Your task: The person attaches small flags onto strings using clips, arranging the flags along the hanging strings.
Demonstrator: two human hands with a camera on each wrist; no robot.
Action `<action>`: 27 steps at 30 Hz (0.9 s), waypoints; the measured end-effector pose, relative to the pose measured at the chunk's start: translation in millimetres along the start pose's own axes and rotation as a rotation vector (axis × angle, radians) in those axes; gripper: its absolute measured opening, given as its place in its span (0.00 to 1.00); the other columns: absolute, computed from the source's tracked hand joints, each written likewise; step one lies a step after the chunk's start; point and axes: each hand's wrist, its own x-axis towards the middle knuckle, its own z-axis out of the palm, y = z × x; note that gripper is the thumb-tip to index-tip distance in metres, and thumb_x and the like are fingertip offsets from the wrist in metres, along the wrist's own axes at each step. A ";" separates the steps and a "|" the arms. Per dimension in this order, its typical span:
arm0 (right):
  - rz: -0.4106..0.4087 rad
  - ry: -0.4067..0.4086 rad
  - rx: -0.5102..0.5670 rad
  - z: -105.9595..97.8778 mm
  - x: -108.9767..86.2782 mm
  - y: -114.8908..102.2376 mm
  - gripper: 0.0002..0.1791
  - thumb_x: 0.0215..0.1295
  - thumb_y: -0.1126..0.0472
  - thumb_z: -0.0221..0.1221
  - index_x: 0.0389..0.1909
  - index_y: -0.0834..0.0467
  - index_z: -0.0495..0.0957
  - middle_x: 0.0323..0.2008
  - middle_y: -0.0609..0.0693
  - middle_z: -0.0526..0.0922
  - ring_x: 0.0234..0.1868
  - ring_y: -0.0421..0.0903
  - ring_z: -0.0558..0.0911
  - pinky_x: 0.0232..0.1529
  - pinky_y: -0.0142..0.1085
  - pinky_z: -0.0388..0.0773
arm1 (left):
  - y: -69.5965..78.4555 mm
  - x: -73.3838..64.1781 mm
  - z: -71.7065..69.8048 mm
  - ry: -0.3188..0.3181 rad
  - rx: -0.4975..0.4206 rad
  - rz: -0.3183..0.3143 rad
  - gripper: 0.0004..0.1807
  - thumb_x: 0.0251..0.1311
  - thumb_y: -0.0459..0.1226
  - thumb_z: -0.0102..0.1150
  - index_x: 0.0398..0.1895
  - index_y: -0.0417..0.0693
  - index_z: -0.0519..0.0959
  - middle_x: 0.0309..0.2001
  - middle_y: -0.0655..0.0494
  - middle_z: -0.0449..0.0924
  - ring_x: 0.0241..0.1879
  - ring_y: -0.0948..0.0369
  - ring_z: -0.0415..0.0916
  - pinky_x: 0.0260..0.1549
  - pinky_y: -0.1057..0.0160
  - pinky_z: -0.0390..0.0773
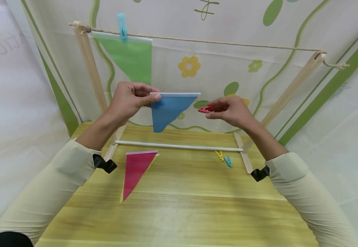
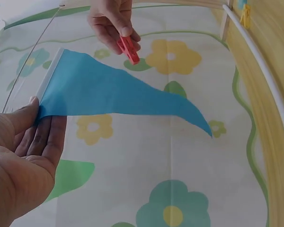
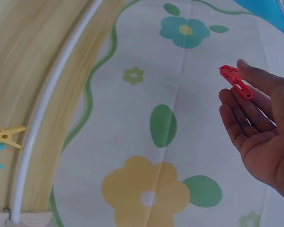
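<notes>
My left hand [image 1: 132, 99] pinches a blue pennant flag [image 1: 171, 108] by one end of its white top edge. The flag hangs with its point downward, below the twine [image 1: 228, 43]. To its right, my right hand [image 1: 232, 109] holds a red clothespin [image 1: 206, 109] between thumb and fingers. In the right wrist view the clothespin [image 3: 236, 82] points away from the palm. A green pennant [image 1: 132, 56] hangs at the left of the twine under a light blue clothespin [image 1: 122, 27].
Wooden posts [image 1: 285, 91] hold the twine, joined low down by a white rod [image 1: 179, 146]. A pink pennant [image 1: 138, 171] lies over a yellow one on the table [image 1: 197, 206]. Yellow [image 1: 219, 155] and blue clothespins [image 1: 228, 161] lie near the right foot.
</notes>
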 end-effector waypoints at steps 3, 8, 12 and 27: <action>-0.017 0.023 -0.018 -7.3 -0.5 -4.3 0.23 0.76 0.54 0.75 0.67 0.56 0.89 0.57 0.60 0.94 0.52 0.54 0.93 0.42 0.25 0.86 | 1.1 2.7 1.4 0.016 -0.020 0.020 0.12 0.73 0.33 0.76 0.53 0.35 0.92 0.38 0.62 0.96 0.41 0.65 0.95 0.47 0.66 0.94; -0.062 0.068 -0.055 -15.5 -0.8 -12.0 0.21 0.82 0.56 0.69 0.70 0.59 0.86 0.59 0.62 0.92 0.56 0.57 0.92 0.41 0.20 0.82 | 1.8 6.3 2.9 0.042 -0.054 0.027 0.11 0.72 0.34 0.77 0.53 0.38 0.93 0.39 0.61 0.96 0.41 0.63 0.95 0.47 0.65 0.94; -0.094 0.110 -0.089 -21.8 0.3 -18.9 0.21 0.85 0.55 0.66 0.71 0.58 0.86 0.60 0.63 0.92 0.57 0.59 0.91 0.40 0.20 0.79 | 1.9 11.1 4.0 0.083 -0.087 0.024 0.10 0.71 0.35 0.79 0.51 0.40 0.94 0.37 0.62 0.96 0.40 0.63 0.95 0.47 0.65 0.94; -0.180 0.235 -0.156 -48.9 2.0 -38.9 0.21 0.86 0.55 0.65 0.72 0.58 0.85 0.59 0.64 0.92 0.51 0.49 0.91 0.41 0.17 0.74 | 9.5 28.6 6.3 0.156 -0.283 -0.004 0.06 0.68 0.33 0.80 0.46 0.43 0.96 0.37 0.57 0.96 0.39 0.61 0.94 0.44 0.64 0.95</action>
